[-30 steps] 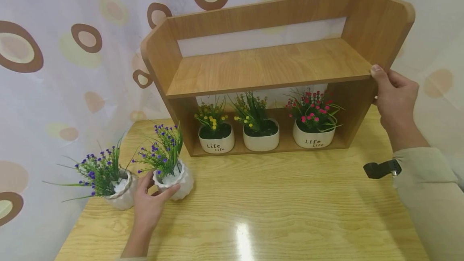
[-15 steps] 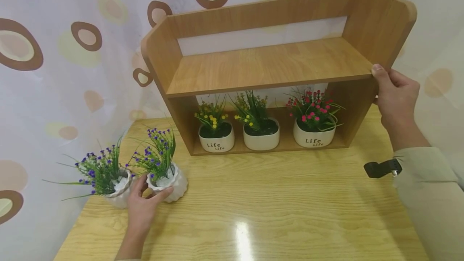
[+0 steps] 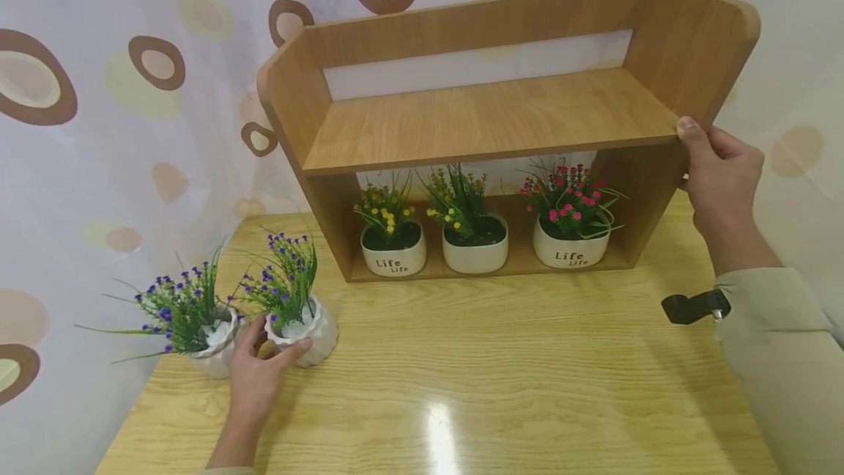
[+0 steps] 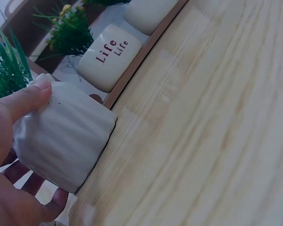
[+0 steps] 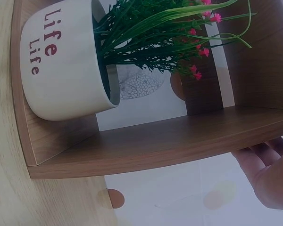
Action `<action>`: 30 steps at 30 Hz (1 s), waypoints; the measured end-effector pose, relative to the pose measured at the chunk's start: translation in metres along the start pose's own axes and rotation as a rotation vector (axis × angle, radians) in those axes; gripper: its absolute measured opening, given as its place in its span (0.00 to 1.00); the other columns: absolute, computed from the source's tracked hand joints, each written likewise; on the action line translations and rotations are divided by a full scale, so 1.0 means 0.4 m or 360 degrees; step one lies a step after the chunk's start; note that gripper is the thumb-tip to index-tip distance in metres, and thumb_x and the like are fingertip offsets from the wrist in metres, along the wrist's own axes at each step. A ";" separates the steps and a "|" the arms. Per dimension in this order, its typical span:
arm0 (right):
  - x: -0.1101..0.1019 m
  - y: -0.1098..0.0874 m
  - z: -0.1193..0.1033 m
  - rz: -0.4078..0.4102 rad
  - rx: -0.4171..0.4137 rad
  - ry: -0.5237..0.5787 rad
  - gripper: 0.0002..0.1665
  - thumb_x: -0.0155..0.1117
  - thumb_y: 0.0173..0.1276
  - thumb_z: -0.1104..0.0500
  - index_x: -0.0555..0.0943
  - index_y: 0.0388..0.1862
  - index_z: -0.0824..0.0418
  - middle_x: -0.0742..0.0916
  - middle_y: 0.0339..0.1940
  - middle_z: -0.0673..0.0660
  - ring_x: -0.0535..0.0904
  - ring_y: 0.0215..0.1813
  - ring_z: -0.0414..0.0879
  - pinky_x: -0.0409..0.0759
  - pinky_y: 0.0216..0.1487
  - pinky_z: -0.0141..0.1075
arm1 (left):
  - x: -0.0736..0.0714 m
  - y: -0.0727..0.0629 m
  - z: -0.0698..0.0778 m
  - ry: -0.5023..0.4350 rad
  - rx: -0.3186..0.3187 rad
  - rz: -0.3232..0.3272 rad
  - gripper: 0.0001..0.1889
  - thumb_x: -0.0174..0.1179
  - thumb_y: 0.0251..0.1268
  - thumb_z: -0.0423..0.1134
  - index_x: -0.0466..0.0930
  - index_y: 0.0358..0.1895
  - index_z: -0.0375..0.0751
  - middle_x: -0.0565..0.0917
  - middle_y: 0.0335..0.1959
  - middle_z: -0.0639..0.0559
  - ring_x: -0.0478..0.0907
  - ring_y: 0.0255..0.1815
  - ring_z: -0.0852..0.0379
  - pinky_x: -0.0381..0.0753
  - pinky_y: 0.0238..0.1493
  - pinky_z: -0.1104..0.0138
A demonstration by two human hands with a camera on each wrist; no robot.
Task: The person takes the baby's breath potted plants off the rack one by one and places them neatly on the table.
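Note:
My left hand point(image 3: 253, 378) grips a white ribbed flowerpot point(image 3: 321, 334) of purple flowers, thumb over the near rim and fingers behind it. In the left wrist view, the base of this flowerpot point(image 4: 68, 134) is right at the tabletop, close to the shelf's front edge. A second white pot point(image 3: 214, 363) of purple flowers stands just left of it, partly behind my hand. With the thumb on its front edge, my right hand point(image 3: 725, 182) holds the right side of a two-tier wooden shelf point(image 3: 488, 123); its fingers wrap around the outside of the panel.
On the shelf's lower tier stand two cream pots with yellow flowers, a left pot point(image 3: 394, 261) and a middle pot point(image 3: 476, 255), and a cream pot point(image 3: 571, 249) with pink flowers. The wooden table point(image 3: 527, 372) extends in front. A patterned curtain point(image 3: 99, 189) hangs behind.
My left hand has moved the flowerpot leftward and slightly nearer to me, closer to the other purple-flowered pot. My right hand has stayed on the shelf.

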State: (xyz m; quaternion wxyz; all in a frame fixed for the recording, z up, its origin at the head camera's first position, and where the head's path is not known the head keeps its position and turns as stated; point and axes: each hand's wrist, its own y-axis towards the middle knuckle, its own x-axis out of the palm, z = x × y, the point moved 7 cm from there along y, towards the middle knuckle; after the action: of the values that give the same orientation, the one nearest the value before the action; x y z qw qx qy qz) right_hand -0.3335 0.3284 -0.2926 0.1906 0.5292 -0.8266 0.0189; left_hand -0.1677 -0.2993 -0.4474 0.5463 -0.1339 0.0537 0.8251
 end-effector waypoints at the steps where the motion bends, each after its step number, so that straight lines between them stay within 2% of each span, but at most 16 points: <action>1: 0.000 0.001 -0.001 0.0001 -0.0001 0.0005 0.14 0.78 0.60 0.54 0.91 0.41 0.61 0.89 0.32 0.49 0.84 0.34 0.39 0.82 0.24 0.29 | -0.001 0.001 0.001 -0.0004 0.0002 -0.0001 0.51 0.76 0.55 0.36 0.53 0.80 0.38 0.57 0.75 0.41 0.62 0.69 0.43 0.72 0.47 0.85; 10: 0.000 0.003 -0.006 0.0015 -0.0005 0.0045 0.13 0.78 0.60 0.55 0.91 0.39 0.62 0.88 0.27 0.50 0.83 0.30 0.39 0.82 0.22 0.29 | -0.005 0.012 0.000 0.0025 -0.0028 -0.0037 0.52 0.76 0.56 0.39 0.51 0.81 0.41 0.55 0.77 0.39 0.63 0.69 0.40 0.72 0.46 0.85; 16: -0.002 -0.001 -0.009 0.0028 -0.0004 0.0031 0.12 0.78 0.60 0.55 0.91 0.37 0.62 0.87 0.26 0.49 0.82 0.28 0.38 0.80 0.20 0.29 | -0.004 0.014 -0.003 0.0022 -0.0064 -0.0105 0.54 0.75 0.57 0.39 0.47 0.81 0.43 0.59 0.74 0.34 0.65 0.68 0.38 0.73 0.46 0.84; 22: -0.003 -0.003 -0.004 0.0012 0.0007 0.0032 0.13 0.78 0.60 0.55 0.91 0.40 0.61 0.88 0.29 0.49 0.83 0.31 0.39 0.82 0.23 0.29 | 0.000 0.008 0.001 0.0011 -0.0018 -0.0159 0.55 0.76 0.56 0.38 0.45 0.81 0.42 0.61 0.73 0.35 0.64 0.69 0.42 0.73 0.50 0.83; 26: -0.001 -0.004 -0.003 0.0010 -0.0005 0.0019 0.13 0.78 0.60 0.54 0.91 0.41 0.61 0.88 0.30 0.49 0.83 0.33 0.39 0.82 0.23 0.29 | -0.008 -0.003 0.000 0.0036 0.0018 -0.0169 0.54 0.76 0.56 0.38 0.48 0.81 0.46 0.61 0.74 0.39 0.64 0.69 0.46 0.72 0.58 0.77; 30: 0.001 -0.005 -0.004 0.0006 -0.0016 0.0009 0.13 0.78 0.61 0.54 0.91 0.41 0.61 0.88 0.30 0.49 0.83 0.33 0.40 0.82 0.23 0.29 | -0.019 -0.023 -0.006 0.0076 0.0038 -0.0215 0.51 0.74 0.59 0.38 0.49 0.81 0.47 0.62 0.73 0.40 0.63 0.69 0.47 0.71 0.58 0.76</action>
State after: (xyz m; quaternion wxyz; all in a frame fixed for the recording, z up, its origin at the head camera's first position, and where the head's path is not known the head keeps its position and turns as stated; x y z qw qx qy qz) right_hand -0.3313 0.3273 -0.2911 0.1955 0.5265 -0.8272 0.0167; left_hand -0.1561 -0.3031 -0.4470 0.6008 -0.1504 0.0674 0.7822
